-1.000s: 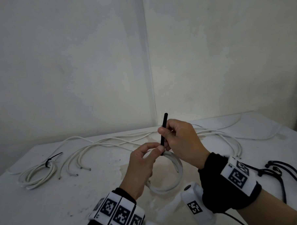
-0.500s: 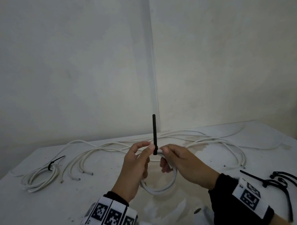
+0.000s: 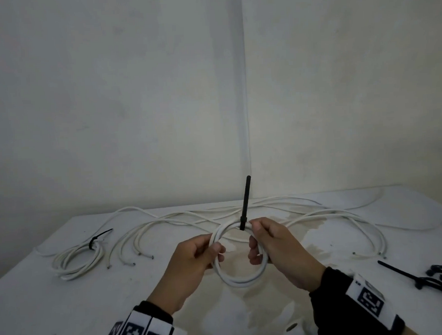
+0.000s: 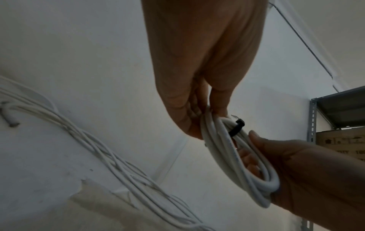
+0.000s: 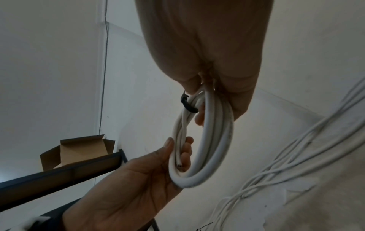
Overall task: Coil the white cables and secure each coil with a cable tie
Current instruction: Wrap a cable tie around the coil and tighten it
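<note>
We hold one white coil [image 3: 241, 280] above the bench [image 3: 69, 313], near its front edge and midway across. Our left hand [image 3: 191, 263] grips the coil's left side, with the thumb [image 5: 168, 145] on the outside of the strands and the fingers [image 5: 185, 154] curled through the loop. Our right hand [image 3: 279, 251] grips the coil's right side in the same manner, the fingers wrapped round the bundled strands near the top of the loop. Both hands are therefore clamped on the same coil, a short way apart, one on each side.

A black cable tie [image 3: 244, 204] encircles the strands at the top of the coil, just beside our right thumb. Its free tail stands nearly upright above the coil. In the wrist views the tie's band [image 4: 236, 128] sits snug round the bundle, between the two hands. One cut cable end [image 5: 179, 164] lies inside the loop against our left fingers.

On the bench, to the left, a second coil [image 3: 77, 259] lies flat with a black tie [image 3: 96, 240] already fastened round it. Behind our hands, loose white cables [image 3: 179, 219] run across the bench in long curves, their cut ends pointing toward us. At the right edge of the bench lie several spare black ties [image 3: 432, 277] in a small heap.

The right wrist view also shows an open cardboard box [image 5: 79, 150] behind a dark metal rail [image 5: 59, 173].
</note>
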### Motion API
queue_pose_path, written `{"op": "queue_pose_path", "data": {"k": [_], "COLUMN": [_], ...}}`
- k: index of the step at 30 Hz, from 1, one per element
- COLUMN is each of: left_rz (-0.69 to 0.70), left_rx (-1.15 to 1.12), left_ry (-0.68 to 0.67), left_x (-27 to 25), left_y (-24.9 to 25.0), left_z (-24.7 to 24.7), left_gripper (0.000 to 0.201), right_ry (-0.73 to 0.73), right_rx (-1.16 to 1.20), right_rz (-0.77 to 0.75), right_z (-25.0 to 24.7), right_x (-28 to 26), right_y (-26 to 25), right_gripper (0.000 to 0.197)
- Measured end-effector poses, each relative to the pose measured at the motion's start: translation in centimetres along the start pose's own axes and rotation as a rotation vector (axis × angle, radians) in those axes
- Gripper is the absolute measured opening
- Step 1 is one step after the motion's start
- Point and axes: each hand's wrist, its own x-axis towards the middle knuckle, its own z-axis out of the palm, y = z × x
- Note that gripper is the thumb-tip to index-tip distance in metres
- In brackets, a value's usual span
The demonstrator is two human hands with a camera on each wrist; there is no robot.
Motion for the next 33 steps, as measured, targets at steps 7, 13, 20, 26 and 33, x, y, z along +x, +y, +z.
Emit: {"op": "queue_pose_path", "data": {"k": [7,13,20,26,33], "left_rz": [0.017,0.094,0.068,0.037,0.005], "left_rx": [0.149,0.432,0.425,0.453,0.463], "left_ry": [0.149,0.154,0.239,0.268,0.269], "left_x": [0.1,-0.3,0.0,0.8,1.7], "left_y": [-1.2,-1.7,-2.8,-4.3,-5.8], "left_z": [-2.4,-4.9,-8.2,-11.2,-14.0], "left_gripper": [0.021,0.038,0.035,0.033,0.029], "right_ry": [-0.051,0.006,-0.043,-0.194,-0.277], "right_rx": [-0.037,-0.196,-0.280,-0.388,-0.384], "right_rz": [0.058,-0.022,-0.015,-0.018,0.032], "right_z": [1.8,4.7,9.0,11.6,14.5], "right_x": [0.8,2.1,3.9,5.4,7.2], "right_y": [0.5,1.2,1.4,1.8,3.0], "right_gripper": [0.025,0.023,0.035,0.049,0.058]}}
